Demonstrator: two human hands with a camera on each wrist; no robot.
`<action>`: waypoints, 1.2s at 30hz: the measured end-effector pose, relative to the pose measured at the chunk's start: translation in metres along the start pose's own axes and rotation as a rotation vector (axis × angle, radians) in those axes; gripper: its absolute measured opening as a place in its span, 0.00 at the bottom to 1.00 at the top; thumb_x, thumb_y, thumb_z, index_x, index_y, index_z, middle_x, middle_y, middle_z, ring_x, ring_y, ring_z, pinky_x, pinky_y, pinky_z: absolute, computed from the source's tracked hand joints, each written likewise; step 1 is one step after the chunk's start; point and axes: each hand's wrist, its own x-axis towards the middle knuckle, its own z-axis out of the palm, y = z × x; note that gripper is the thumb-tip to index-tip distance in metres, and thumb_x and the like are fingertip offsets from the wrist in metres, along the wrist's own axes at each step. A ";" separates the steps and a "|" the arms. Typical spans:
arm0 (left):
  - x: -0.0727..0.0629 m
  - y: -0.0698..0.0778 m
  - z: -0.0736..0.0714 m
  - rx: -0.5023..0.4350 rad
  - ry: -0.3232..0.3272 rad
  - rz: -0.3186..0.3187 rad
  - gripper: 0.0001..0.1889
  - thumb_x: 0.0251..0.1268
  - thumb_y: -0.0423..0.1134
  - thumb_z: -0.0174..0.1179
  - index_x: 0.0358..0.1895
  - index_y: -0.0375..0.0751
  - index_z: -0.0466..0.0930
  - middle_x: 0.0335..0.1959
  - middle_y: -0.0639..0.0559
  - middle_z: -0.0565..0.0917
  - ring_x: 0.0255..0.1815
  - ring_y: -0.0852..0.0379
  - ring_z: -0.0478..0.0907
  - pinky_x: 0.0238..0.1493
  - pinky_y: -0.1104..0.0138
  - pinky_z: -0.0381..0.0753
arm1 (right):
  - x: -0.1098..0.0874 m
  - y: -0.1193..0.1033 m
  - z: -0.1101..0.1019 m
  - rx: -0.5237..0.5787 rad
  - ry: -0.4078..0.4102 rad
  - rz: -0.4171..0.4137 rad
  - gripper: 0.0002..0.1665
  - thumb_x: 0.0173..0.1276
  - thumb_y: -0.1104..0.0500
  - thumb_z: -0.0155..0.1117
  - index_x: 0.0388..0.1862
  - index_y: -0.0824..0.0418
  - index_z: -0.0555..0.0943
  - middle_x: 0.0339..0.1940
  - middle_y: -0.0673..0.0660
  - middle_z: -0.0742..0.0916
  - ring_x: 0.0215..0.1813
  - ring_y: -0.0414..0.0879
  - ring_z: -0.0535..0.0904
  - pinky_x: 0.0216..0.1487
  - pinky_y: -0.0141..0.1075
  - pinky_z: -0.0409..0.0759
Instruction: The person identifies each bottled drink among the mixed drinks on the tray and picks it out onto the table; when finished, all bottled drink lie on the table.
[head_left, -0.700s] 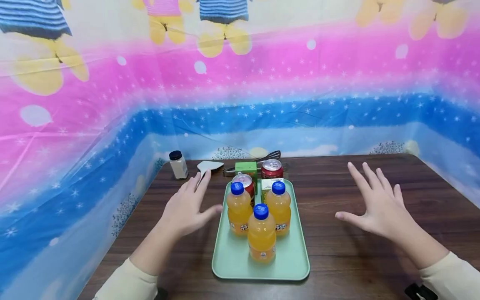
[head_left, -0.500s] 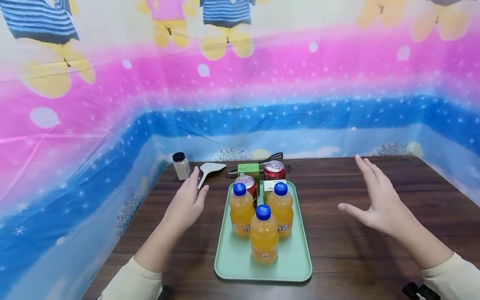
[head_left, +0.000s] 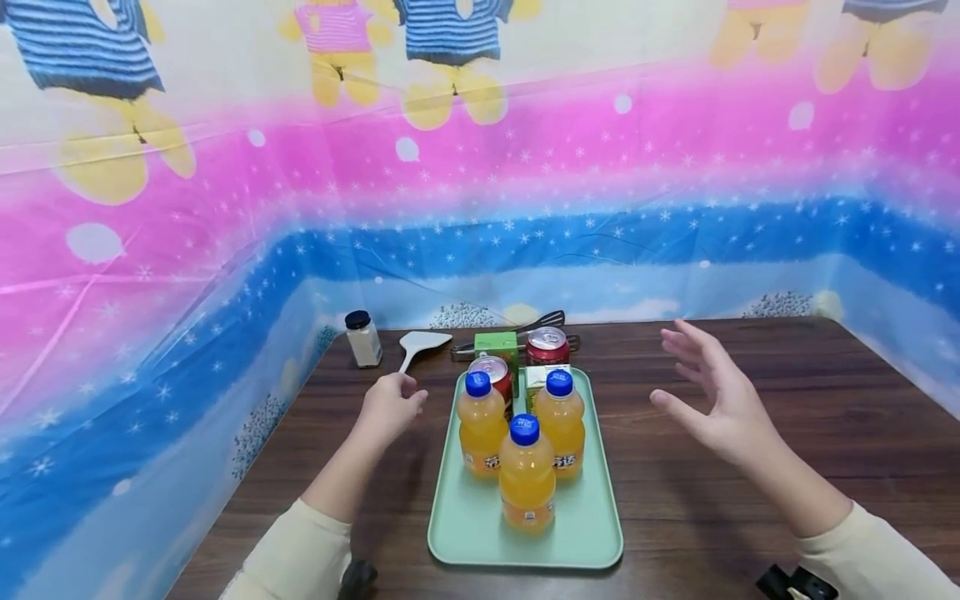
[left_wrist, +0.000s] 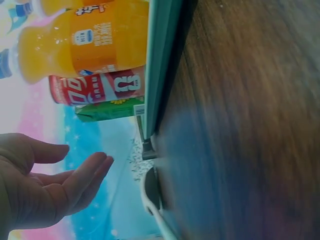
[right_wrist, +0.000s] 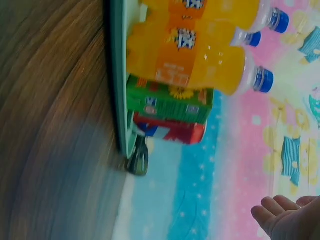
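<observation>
A light-green tray (head_left: 457,533) bears three orange-drink bottles (head_left: 527,487) with blue caps, red cans (head_left: 491,371) and green drink boxes (head_left: 497,346). Left of the tray, my left hand (head_left: 388,410) hangs over the table by the handle end of a white spatula (head_left: 423,340). In the left wrist view, a gap shows between the thumb and the relaxed fingers (left_wrist: 85,180), and nothing is in them. To the right of the tray, my right hand (head_left: 723,408) is raised with thumb and fingers spread, holding nothing.
A jar (head_left: 363,340) with a black lid stands at the back left. Behind the tray lie a black whisk-like utensil (head_left: 551,320) and another dark-handled tool. Printed cloth (head_left: 600,217) hangs around the brown wooden table (head_left: 675,517).
My left hand has drawn its fingers in and dipped toward the table by the spatula handle. The right hand has shifted slightly left and turned inward. The tray stays put.
</observation>
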 end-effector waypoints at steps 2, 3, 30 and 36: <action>0.005 -0.001 0.004 -0.059 -0.038 -0.083 0.18 0.67 0.33 0.55 0.55 0.26 0.70 0.45 0.35 0.78 0.40 0.46 0.82 0.36 0.60 0.85 | 0.000 0.001 0.006 0.029 -0.026 0.016 0.51 0.52 0.74 0.70 0.72 0.55 0.57 0.64 0.61 0.72 0.65 0.50 0.68 0.61 0.27 0.70; 0.006 -0.002 0.006 -0.082 -0.054 -0.118 0.17 0.66 0.32 0.56 0.55 0.26 0.70 0.46 0.34 0.78 0.39 0.46 0.82 0.35 0.61 0.85 | 0.000 0.002 0.010 0.043 -0.040 0.022 0.50 0.53 0.73 0.70 0.72 0.55 0.57 0.64 0.61 0.72 0.64 0.52 0.68 0.61 0.28 0.70; 0.022 -0.013 0.034 -0.096 -0.190 -0.294 0.15 0.56 0.26 0.64 0.45 0.27 0.73 0.36 0.38 0.78 0.31 0.49 0.82 0.29 0.61 0.86 | -0.010 0.000 0.076 0.145 -0.197 0.137 0.42 0.56 0.60 0.73 0.67 0.61 0.63 0.60 0.58 0.77 0.60 0.52 0.73 0.56 0.49 0.76; 0.022 -0.014 0.038 -0.095 -0.211 -0.285 0.12 0.56 0.25 0.63 0.43 0.27 0.75 0.34 0.39 0.79 0.30 0.50 0.81 0.29 0.60 0.86 | -0.010 0.002 0.083 0.154 -0.187 0.157 0.42 0.54 0.58 0.74 0.65 0.60 0.64 0.59 0.57 0.77 0.59 0.51 0.74 0.55 0.50 0.77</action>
